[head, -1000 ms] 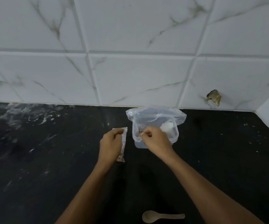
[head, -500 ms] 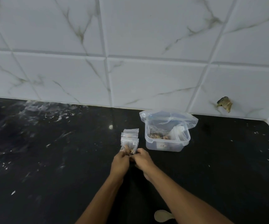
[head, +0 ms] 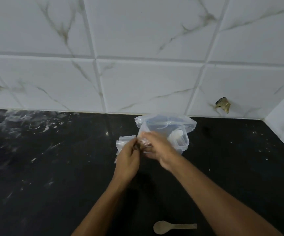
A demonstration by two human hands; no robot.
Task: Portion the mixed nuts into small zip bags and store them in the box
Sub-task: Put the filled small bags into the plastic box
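Black speckled countertop mid-frame: both hands [head: 128, 156] [head: 156, 149] pinch floppy, slippery little clear plastic zip bags [head: 123, 143], best grabbed by the stiffer zip strip.

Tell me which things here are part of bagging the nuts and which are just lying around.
Part of the job:
small zip bags, gripped by left hand
one zip bag, pinched by right hand
clear box
large plastic bag
spoon

Lying about:
black counter
tiled wall

No text, label, brand or number can be read on anything in view.
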